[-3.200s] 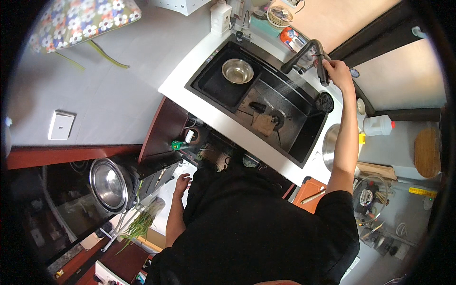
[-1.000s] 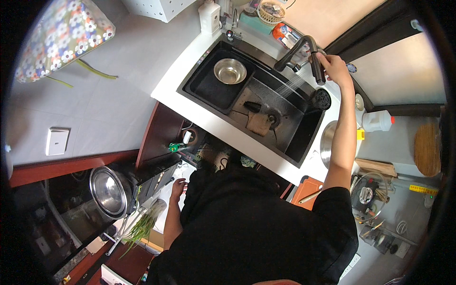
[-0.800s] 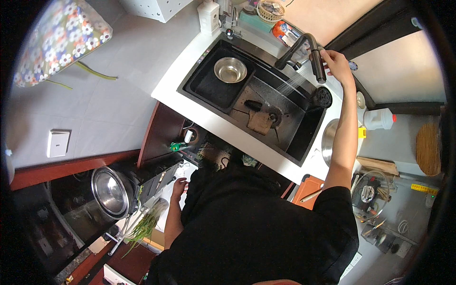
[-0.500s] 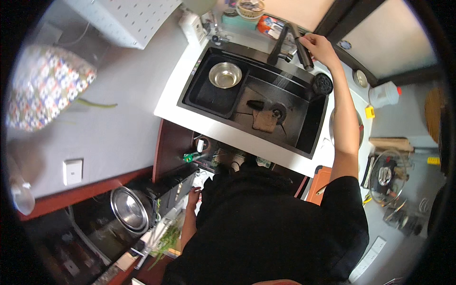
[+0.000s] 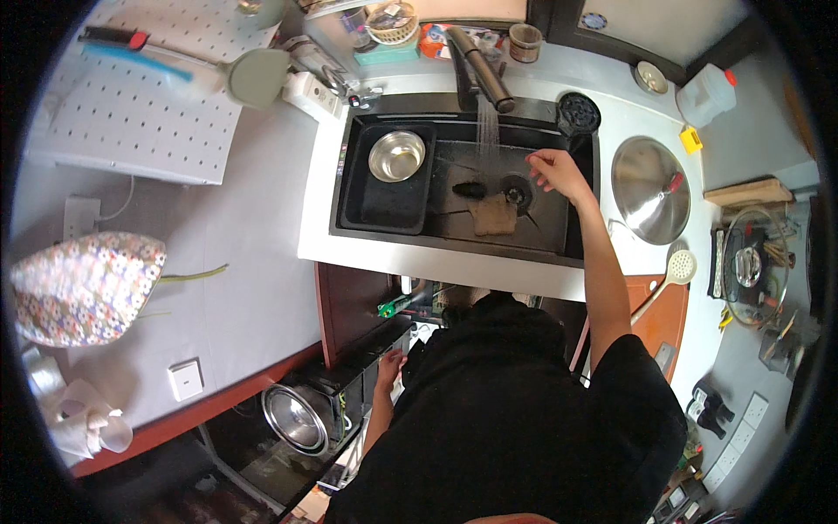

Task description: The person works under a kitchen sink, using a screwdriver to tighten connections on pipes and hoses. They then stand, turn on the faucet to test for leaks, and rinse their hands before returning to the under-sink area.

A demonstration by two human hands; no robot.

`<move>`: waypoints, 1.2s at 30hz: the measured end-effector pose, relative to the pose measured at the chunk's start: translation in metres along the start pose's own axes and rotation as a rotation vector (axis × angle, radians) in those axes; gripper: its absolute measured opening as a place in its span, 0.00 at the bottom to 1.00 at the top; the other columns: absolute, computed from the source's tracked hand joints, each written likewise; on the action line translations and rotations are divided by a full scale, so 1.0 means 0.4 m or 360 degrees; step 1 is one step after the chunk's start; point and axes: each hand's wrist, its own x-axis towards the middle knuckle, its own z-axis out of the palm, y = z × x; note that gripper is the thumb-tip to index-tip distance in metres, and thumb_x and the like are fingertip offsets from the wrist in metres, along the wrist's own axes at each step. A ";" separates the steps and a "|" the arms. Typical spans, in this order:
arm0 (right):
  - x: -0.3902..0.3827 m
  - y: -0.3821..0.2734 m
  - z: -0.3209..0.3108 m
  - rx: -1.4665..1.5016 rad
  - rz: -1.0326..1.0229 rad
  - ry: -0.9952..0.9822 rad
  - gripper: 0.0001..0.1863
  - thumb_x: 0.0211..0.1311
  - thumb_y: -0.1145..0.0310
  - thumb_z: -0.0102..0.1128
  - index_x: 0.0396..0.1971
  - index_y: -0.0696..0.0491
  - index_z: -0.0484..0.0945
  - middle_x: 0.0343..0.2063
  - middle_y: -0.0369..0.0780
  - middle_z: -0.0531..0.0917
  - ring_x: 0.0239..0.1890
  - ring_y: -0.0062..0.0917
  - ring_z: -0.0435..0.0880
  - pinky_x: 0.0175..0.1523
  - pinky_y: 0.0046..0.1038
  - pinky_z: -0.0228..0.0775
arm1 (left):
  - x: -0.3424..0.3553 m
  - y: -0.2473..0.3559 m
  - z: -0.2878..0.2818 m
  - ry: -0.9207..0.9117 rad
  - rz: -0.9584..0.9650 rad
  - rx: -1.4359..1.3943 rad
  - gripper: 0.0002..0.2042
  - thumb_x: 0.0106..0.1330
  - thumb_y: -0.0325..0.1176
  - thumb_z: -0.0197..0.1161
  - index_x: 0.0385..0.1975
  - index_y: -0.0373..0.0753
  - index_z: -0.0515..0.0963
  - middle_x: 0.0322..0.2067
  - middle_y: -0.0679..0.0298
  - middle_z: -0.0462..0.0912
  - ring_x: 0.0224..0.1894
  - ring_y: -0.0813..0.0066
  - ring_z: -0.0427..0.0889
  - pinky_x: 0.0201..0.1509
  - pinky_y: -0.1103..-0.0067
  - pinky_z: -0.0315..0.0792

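Note:
Beside the water spraying from the dark faucet [image 5: 478, 65] hangs my right hand [image 5: 557, 173], open and loosely bent, holding nothing, over the right half of the black sink [image 5: 546, 236]. Below it lie a tan cloth [image 5: 494, 217], a dark oblong object [image 5: 469, 190] and the drain. A steel bowl [image 5: 396, 156] sits in the left-hand black tray [image 5: 375, 212]. My left hand [image 5: 391, 365] hangs low at my side near the lower cabinets, fingers slightly curled and apart, with nothing visible in them.
Right of the sink are a steel lid [image 5: 646, 192], a slotted spoon [image 5: 679, 268] on an orange board [image 5: 662, 341], and a jug [image 5: 705, 92]. An open cabinet door [image 5: 349, 314] stands below. Lower left is a steel pot [image 5: 292, 419]; upper left, a white pegboard [image 5: 148, 105].
My right hand has let go of the faucet's spray head and moved down toward the basin. The view has turned, so the sink now appears level. Water still sprays.

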 end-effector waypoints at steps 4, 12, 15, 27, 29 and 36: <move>-0.021 0.105 0.001 0.0226 0.0145 0.0129 0.17 0.76 0.60 0.57 0.53 0.55 0.84 0.34 0.36 0.88 0.29 0.18 0.83 0.34 0.25 0.79 | 0.004 0.091 0.024 0.0005 -0.0140 -0.0007 0.17 0.74 0.37 0.60 0.60 0.41 0.77 0.43 0.65 0.87 0.40 0.78 0.86 0.35 0.80 0.77; 0.037 0.207 -0.015 0.0363 0.0090 0.0209 0.16 0.73 0.63 0.60 0.50 0.57 0.84 0.35 0.38 0.89 0.33 0.20 0.86 0.36 0.26 0.79 | -0.006 0.169 0.036 -0.0103 -0.0011 0.0295 0.15 0.75 0.35 0.61 0.57 0.39 0.80 0.42 0.68 0.86 0.39 0.82 0.81 0.38 0.82 0.72; 0.089 0.236 -0.004 0.0538 0.0108 0.0201 0.16 0.73 0.64 0.60 0.52 0.58 0.84 0.36 0.39 0.89 0.34 0.21 0.86 0.38 0.27 0.80 | -0.012 0.161 0.009 -0.0144 0.0195 0.0337 0.15 0.74 0.37 0.63 0.56 0.38 0.80 0.42 0.67 0.86 0.40 0.82 0.80 0.41 0.82 0.71; 0.386 0.209 0.168 0.1085 0.0179 0.0016 0.15 0.73 0.60 0.58 0.49 0.52 0.85 0.44 0.36 0.89 0.42 0.19 0.86 0.47 0.23 0.76 | -0.039 0.349 0.130 -0.0088 0.0220 0.0392 0.16 0.75 0.34 0.62 0.58 0.36 0.77 0.41 0.66 0.86 0.38 0.83 0.80 0.39 0.83 0.71; 0.431 0.226 0.213 0.1164 0.0271 -0.0149 0.17 0.73 0.58 0.58 0.51 0.52 0.84 0.47 0.37 0.88 0.44 0.20 0.86 0.48 0.25 0.76 | -0.035 0.408 0.162 -0.0119 0.0100 0.0457 0.17 0.75 0.34 0.62 0.59 0.35 0.76 0.41 0.65 0.86 0.38 0.82 0.80 0.39 0.83 0.72; 0.468 0.326 0.337 0.1407 0.0640 -0.0332 0.22 0.74 0.53 0.56 0.57 0.53 0.81 0.53 0.43 0.86 0.53 0.33 0.86 0.54 0.36 0.81 | -0.047 0.418 0.182 -0.0037 0.0118 0.0512 0.17 0.75 0.35 0.62 0.58 0.36 0.77 0.41 0.64 0.85 0.39 0.81 0.80 0.41 0.81 0.73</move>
